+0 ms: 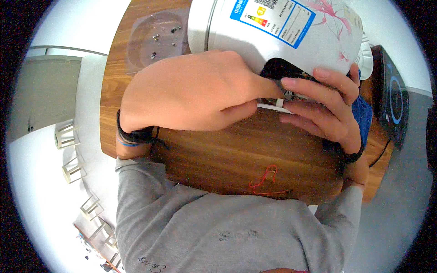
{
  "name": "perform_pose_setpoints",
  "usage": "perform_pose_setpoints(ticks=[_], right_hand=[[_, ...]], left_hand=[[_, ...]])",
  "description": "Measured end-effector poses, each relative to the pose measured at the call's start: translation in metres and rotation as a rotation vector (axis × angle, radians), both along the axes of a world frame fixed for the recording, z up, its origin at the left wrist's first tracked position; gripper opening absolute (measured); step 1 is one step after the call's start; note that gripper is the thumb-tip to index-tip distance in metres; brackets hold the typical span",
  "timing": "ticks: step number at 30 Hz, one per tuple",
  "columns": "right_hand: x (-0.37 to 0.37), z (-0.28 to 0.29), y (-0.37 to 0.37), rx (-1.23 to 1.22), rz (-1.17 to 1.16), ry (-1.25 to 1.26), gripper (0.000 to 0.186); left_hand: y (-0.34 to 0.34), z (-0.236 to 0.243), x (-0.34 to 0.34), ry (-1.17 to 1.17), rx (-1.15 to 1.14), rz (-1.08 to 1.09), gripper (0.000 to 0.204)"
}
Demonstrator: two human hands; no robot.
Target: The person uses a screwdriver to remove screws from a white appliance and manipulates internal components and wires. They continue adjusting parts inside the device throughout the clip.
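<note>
One table [218, 157]: two hands [195, 88] work at one white appliance [243, 43].

On the white appliance [227, 38] sits a tilted, blue-edged label [296, 22], cut off by the view's upper edge. It bears pale characters on the blue band, part of a square code [267, 3], coloured rating arrows [259, 20] and rows of print too small to read. The grey shirt [195, 223] carries dark script lettering [152, 265] and a blurred dark print [238, 235]. A blue ring [395, 123] marks the black panel [387, 82].
</note>
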State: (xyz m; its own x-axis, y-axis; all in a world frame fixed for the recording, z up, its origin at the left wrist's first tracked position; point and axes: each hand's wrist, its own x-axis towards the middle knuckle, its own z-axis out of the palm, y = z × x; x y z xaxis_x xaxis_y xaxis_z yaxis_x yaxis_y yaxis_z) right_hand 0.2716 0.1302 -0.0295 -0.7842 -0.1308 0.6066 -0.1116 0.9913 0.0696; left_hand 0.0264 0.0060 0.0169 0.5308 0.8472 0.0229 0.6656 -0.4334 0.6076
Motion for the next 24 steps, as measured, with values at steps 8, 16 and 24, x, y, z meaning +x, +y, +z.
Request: perform_pose_setpoints(ticks=[8, 16, 24], right_hand=[[0.000, -0.008, 0.001, -0.007, 0.044, 0.055, 0.027], [0.001, -0.007, -0.004, 0.013, 0.011, 0.045, 0.027], [0.005, -0.004, -0.020, 0.049, -0.116, -0.002, 0.023]], left_hand=[[0.002, -0.006, 0.005, 0.007, -0.045, 0.067, 0.031], [-0.001, -0.006, 0.012, 0.224, 0.108, 0.077, 0.025], [-0.010, -0.007, 0.018, 0.351, 0.204, 0.107, 0.027]])
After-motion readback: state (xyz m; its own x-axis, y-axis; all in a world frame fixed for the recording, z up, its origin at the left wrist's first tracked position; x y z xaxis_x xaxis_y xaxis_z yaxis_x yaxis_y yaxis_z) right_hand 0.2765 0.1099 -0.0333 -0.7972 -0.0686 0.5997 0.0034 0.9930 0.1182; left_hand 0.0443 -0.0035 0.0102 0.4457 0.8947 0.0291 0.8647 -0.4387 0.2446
